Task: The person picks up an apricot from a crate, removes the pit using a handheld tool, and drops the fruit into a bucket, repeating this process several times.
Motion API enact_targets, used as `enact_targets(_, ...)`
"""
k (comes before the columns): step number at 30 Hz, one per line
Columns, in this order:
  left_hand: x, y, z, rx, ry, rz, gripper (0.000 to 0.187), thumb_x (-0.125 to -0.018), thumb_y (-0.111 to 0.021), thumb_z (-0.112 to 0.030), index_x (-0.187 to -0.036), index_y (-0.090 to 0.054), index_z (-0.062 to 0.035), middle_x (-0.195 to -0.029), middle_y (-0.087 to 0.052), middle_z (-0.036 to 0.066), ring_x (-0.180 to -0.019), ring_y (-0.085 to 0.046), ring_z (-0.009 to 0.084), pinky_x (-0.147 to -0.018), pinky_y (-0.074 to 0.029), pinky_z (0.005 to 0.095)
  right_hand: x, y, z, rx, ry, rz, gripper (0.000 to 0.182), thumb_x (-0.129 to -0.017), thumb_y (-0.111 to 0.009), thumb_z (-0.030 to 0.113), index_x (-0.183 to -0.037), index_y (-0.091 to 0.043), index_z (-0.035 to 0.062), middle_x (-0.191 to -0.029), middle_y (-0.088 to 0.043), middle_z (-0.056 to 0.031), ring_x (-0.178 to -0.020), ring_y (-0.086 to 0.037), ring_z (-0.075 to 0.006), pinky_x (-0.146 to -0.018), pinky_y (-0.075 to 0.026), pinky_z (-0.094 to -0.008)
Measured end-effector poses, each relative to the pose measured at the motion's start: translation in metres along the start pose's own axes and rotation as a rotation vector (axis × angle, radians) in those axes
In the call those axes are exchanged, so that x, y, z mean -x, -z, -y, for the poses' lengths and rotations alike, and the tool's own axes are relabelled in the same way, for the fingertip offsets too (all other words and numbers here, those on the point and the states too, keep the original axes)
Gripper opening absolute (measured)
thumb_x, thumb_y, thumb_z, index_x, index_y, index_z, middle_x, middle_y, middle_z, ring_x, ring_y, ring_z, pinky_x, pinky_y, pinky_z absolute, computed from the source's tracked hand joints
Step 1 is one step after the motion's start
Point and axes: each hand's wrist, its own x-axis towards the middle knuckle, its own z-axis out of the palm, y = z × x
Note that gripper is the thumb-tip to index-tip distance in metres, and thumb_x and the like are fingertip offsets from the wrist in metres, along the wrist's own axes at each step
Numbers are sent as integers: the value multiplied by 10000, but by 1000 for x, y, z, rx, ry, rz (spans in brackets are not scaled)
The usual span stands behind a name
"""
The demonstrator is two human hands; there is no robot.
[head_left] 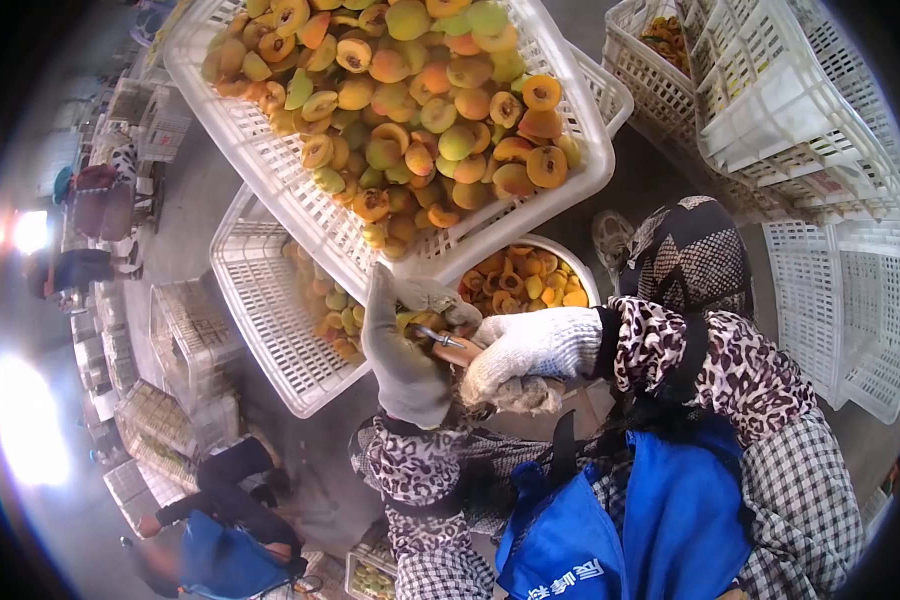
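Observation:
My left hand, in a pale grey glove, curls around a yellowish apricot that its fingers partly cover. My right hand, in a white knitted glove, closes around the light-brown handle of a small knife-like tool. The tool's metal end points toward my left hand, and its exact shape is partly hidden. Both hands are close together, above a white tub of apricot halves and the near edge of a large white crate. That crate is heaped with whole and halved apricots.
A lower white crate with more apricots stands left of my hands. Tall stacked crates rise at the right, with white crates beneath. Another person in a blue apron is at lower left; a person appears farther back.

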Motion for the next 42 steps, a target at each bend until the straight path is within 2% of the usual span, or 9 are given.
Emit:
enact_targets(7,-23,54,-31,233,-103,113,429,-971,-471,-418,-800,-559,-35,-702,-575,105,-624,-569,223,-603,-491,317,6,-5,-9,446,103,-67,263,-842,-614,234,-1019,-601,39,-699,-587,-28,-531,-552,-131,-490,-471,-275)
enact_targets(9,-24,49,-54,-200,-645,-195,320,-990,-522,-299,-1095,-540,3,-1033,-600,121,-956,-609,212,-821,-547,327,9,10,-28,1210,221,-416,308,-902,-562,287,-1067,-594,28,-816,-660,-85,-704,-655,-222,-617,-536,-359)
enact_targets(11,-53,43,-51,-368,-873,-571,281,-993,-510,-228,-1134,-547,12,-1078,-599,128,-949,-613,221,-884,-543,322,-20,63,-83,279,245,-510,377,-945,-506,345,-1112,-582,16,-936,-681,-132,-937,-666,-283,-730,-551,-411)
enact_targets(15,-107,34,-1,-902,-931,-54,197,-844,-657,10,-1032,-645,-46,-1108,-630,104,-1039,-605,199,-902,-510,318,4,96,-75,1568,-642,-493,705,-758,-659,614,-1106,-637,2,-1029,-680,-145,-978,-670,-271,-810,-560,-333)
enact_targets(16,-109,8,19,-976,-897,142,212,-832,-647,18,-1027,-658,-64,-1039,-659,101,-1005,-622,214,-874,-517,318,25,85,-73,1727,-441,-596,153,-852,-603,159,-923,-665,39,-817,-705,-92,-760,-708,-275,-579,-547,-395)
enact_targets(22,-162,-42,59,-1741,-1098,566,361,-751,-632,-34,-1093,-646,-147,-1090,-630,143,-948,-613,354,-824,-519,426,63,63,-53,1513,-35,-852,312,-871,-572,229,-1032,-543,-36,-767,-660,-175,-695,-686,-319,-615,-554,-411)
enact_targets(26,-128,-31,52,-1846,-993,301,341,-755,-606,-39,-1092,-609,-88,-1047,-619,144,-898,-620,330,-817,-522,413,67,53,-34,1258,287,-1129,368,-912,-534,331,-1060,-540,-6,-748,-648,-196,-673,-661,-362,-610,-533,-443)
enact_targets(31,-60,0,17,-157,-21,394,299,-889,-477,-56,-1177,-479,24,-1107,-584,178,-999,-607,272,-910,-507,371,42,24,-9,1052,390,-1016,393,-885,-593,380,-1024,-497,26,-871,-640,-226,-811,-632,-423,-712,-505,-475)
enact_targets(42,-25,30,14,-86,-233,351,392,-999,-519,-217,-1347,-427,-61,-1165,-562,169,-1030,-588,235,-933,-497,376,0,0,-10,938,507,-848,319,-867,-575,293,-976,-519,-2,-809,-638,-229,-761,-627,-435,-667,-497,-479)
